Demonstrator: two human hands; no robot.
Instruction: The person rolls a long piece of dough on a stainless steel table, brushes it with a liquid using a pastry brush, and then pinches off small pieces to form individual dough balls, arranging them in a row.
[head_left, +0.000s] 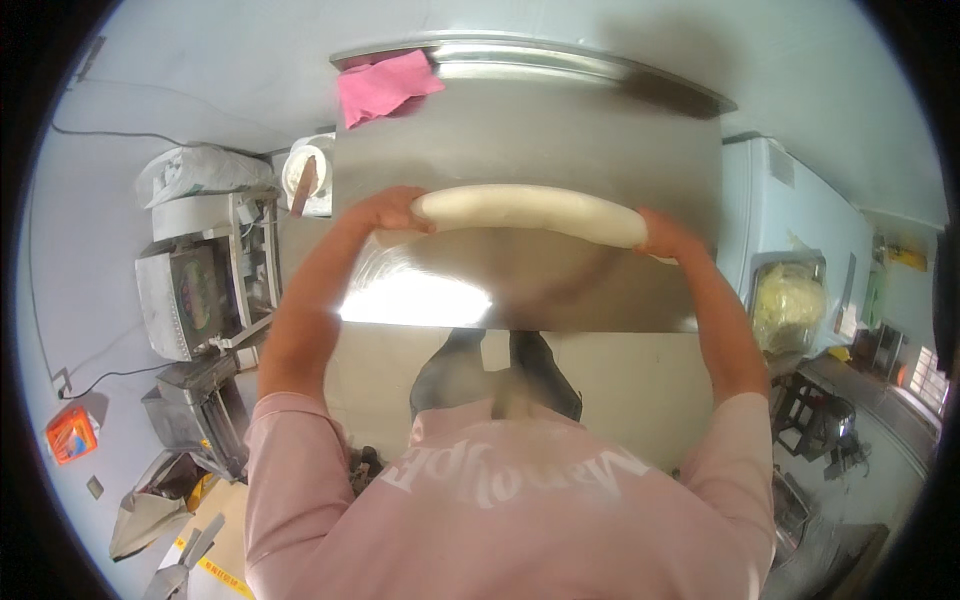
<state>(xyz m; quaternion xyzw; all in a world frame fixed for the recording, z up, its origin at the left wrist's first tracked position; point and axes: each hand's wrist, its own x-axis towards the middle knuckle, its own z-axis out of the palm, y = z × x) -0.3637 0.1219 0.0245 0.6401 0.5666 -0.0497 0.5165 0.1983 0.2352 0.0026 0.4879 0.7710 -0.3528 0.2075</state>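
A long, thick roll of pale dough (529, 208) stretches crosswise in front of me above a stainless steel table (525, 150). My left hand (397, 208) grips its left end, fingers wrapped around it. At the other end, my right hand (664, 234) holds the dough the same way. The roll bows slightly, its right end nearer to me. Small pale edges show beneath both hands. Whether the middle of the roll rests on the steel or hangs just above it, I cannot tell.
A pink cloth (386, 86) lies at the table's back left corner, by the raised back edge. Left of the table stands a white tub (319, 161) of white powder with a brown tool across it. At right, a tray (823, 270) holds a plastic-wrapped pale mass.
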